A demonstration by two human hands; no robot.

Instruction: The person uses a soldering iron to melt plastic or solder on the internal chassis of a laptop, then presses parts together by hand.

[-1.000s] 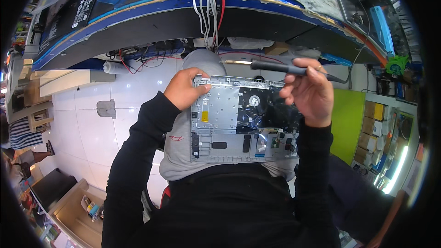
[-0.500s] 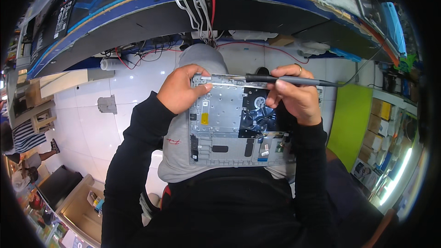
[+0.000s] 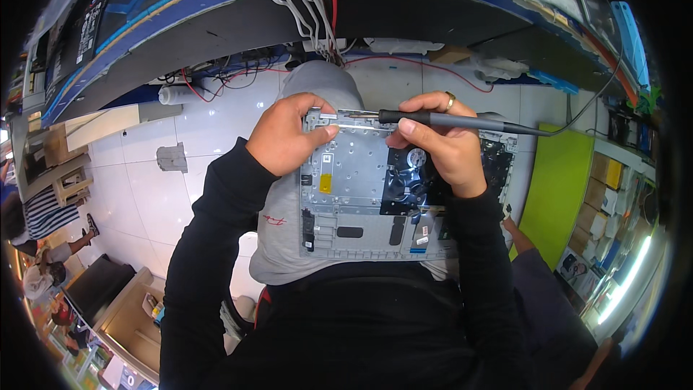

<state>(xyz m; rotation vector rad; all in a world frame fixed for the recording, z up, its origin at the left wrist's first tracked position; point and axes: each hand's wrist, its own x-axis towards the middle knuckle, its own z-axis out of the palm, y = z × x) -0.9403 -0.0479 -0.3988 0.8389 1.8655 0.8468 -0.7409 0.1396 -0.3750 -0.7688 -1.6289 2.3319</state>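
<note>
My left hand (image 3: 285, 137) grips the upper left corner of a grey laptop housing (image 3: 352, 177), thumb on its inner face and fingers at the top edge. The housing lies across my lap and has black plates, ribbon cables and a yellow label. My right hand (image 3: 447, 148) holds a corded soldering iron (image 3: 473, 123) by its dark handle, level along the housing's top edge. The iron's metal tip (image 3: 361, 115) is at that edge near my left fingers; whether it touches cannot tell. My right forearm hides part of the housing's right side.
A dark workbench (image 3: 206, 40) crosses ahead, with hanging white and red cables (image 3: 303, 7). A green panel (image 3: 552, 195) and shelving stand right. Other people appear at the left (image 3: 47, 274) and in dark clothing beside me at the right (image 3: 541, 289). A wooden drawer unit (image 3: 126, 318) stands lower left.
My right hand has moved left with the iron, bringing it down from above the housing to its top edge. My left hand keeps its grip, and the view has shifted slightly.
</note>
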